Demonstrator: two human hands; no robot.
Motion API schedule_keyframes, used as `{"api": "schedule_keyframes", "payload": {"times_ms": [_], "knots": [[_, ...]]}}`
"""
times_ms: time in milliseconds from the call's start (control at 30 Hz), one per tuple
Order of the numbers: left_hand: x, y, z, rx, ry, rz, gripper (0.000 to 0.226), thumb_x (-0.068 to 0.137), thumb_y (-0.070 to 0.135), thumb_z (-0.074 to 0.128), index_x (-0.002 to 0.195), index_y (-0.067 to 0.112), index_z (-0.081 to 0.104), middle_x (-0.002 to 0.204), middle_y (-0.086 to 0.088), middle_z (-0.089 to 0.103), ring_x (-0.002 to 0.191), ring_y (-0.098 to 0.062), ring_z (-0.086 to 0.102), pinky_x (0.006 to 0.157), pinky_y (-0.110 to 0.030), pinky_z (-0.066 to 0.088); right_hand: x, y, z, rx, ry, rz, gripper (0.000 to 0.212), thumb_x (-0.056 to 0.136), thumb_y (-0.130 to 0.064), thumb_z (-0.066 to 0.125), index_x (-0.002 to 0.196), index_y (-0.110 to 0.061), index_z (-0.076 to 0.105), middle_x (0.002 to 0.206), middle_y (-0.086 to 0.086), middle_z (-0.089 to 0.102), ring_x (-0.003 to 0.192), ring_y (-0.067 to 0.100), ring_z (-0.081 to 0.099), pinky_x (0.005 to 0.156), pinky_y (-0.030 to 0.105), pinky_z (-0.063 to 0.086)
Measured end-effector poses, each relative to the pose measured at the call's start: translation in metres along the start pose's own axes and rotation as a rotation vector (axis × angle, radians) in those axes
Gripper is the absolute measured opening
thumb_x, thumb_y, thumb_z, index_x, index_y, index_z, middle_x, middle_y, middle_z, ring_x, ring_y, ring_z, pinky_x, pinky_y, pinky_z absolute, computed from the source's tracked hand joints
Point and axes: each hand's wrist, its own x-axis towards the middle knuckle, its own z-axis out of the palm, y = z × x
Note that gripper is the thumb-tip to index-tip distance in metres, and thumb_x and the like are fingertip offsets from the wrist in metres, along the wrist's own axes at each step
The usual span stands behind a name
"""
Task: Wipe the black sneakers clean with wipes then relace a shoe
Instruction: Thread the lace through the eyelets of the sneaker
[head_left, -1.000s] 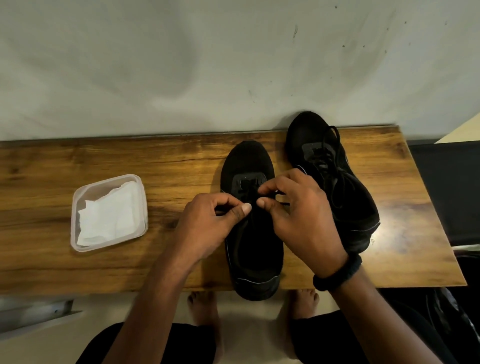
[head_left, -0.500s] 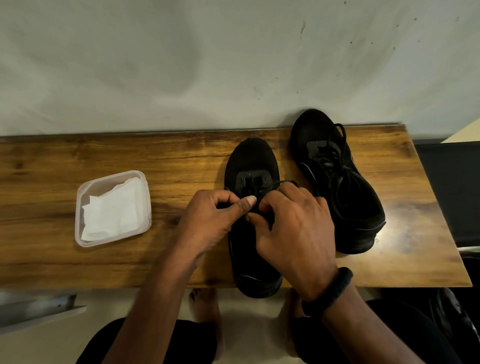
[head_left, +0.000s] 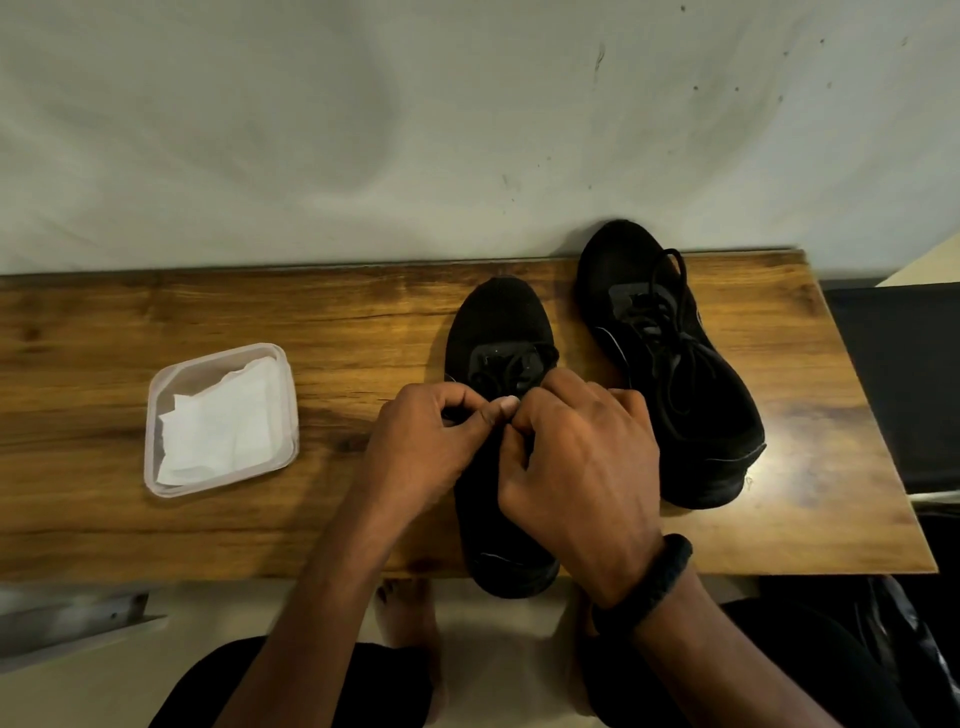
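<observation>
Wooden tabletop (head_left: 156, 519) is seen with both sneakers at its right half; laced sneaker (head_left: 670, 374) is parked far right, toe at the wall, untouched; sneaker being relaced (head_left: 498, 322) is just left of it, heel overhanging the near edge; tray of wipes (head_left: 221, 418) is well apart to the left, untouched, so wiping is judged finished; change over the last second: right hand (head_left: 582, 467) is brought down and inward from a raised, spread pose, left hand (head_left: 426, 452) is closed up against it, fingertips now touching over the mid-tongue; both hands are pinched nearly closed, presumably on lace (head_left: 511, 364) ends, though the held strand itself is hidden; a crossing is visible at the lower eyelets only; lacing is judged early, next eyelet pair pending.
</observation>
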Motion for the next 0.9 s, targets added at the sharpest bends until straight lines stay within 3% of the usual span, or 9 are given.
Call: {"api": "schedule_keyframes", "payload": {"times_ms": [167, 267, 333, 600, 800, 900], "knots": [[-0.001, 0.000, 0.001, 0.030, 0.016, 0.020, 0.028, 0.088, 0.052, 0.067, 0.087, 0.025, 0.077, 0.074, 0.005, 0.074, 0.066, -0.008, 0.069, 0.056, -0.028, 0.055, 0.000, -0.001, -0.004, -0.022, -0.007, 0.008, 0.019, 0.081, -0.038, 0.050, 0.071, -0.026, 0.061, 0.080, -0.009, 0.060, 0.076, 0.013, 0.059, 0.087, 0.040, 0.044], [-0.002, 0.000, 0.003, 0.038, 0.034, 0.038, 0.028, 0.088, 0.051, 0.069, 0.086, 0.025, 0.076, 0.066, 0.005, 0.071, 0.053, -0.002, 0.062, 0.048, -0.018, 0.044, 0.000, 0.001, -0.008, -0.020, -0.031, 0.022, 0.016, 0.079, -0.039, 0.054, 0.069, -0.027, 0.058, 0.075, -0.010, 0.056, 0.072, 0.012, 0.056, 0.088, 0.038, 0.040], [-0.001, 0.000, 0.004, 0.031, 0.048, 0.044, 0.027, 0.088, 0.051, 0.070, 0.086, 0.024, 0.076, 0.065, 0.006, 0.070, 0.055, -0.002, 0.063, 0.050, -0.018, 0.045, -0.002, 0.003, -0.014, -0.009, -0.060, 0.030, 0.016, 0.078, -0.040, 0.055, 0.069, -0.028, 0.056, 0.073, -0.013, 0.053, 0.069, 0.010, 0.054, 0.089, 0.035, 0.038], [-0.003, 0.000, 0.006, 0.028, 0.073, 0.067, 0.025, 0.087, 0.048, 0.072, 0.088, 0.023, 0.076, 0.072, 0.008, 0.073, 0.068, -0.002, 0.071, 0.054, -0.014, 0.050, -0.009, 0.018, -0.048, 0.201, -0.269, 0.048, 0.025, 0.073, -0.051, 0.049, 0.067, -0.030, 0.060, 0.068, -0.016, 0.055, 0.065, 0.002, 0.055, 0.080, 0.043, 0.054], [-0.003, -0.002, 0.003, 0.009, 0.075, 0.070, 0.026, 0.086, 0.047, 0.073, 0.088, 0.022, 0.076, 0.075, 0.007, 0.075, 0.071, -0.004, 0.072, 0.060, -0.024, 0.056, -0.013, 0.012, -0.062, 0.219, -0.367, 0.048, 0.014, 0.075, -0.042, 0.062, 0.069, -0.029, 0.063, 0.069, -0.016, 0.059, 0.068, 0.001, 0.056, 0.082, 0.027, 0.046], [-0.001, -0.003, 0.003, -0.002, 0.067, 0.057, 0.025, 0.086, 0.047, 0.073, 0.085, 0.022, 0.076, 0.070, 0.010, 0.072, 0.066, -0.001, 0.070, 0.057, -0.021, 0.052, -0.014, 0.011, -0.067, 0.202, -0.420, 0.025, 0.013, 0.077, -0.041, 0.064, 0.071, -0.030, 0.062, 0.071, -0.015, 0.058, 0.069, 0.001, 0.055, 0.081, 0.023, 0.040]]}}
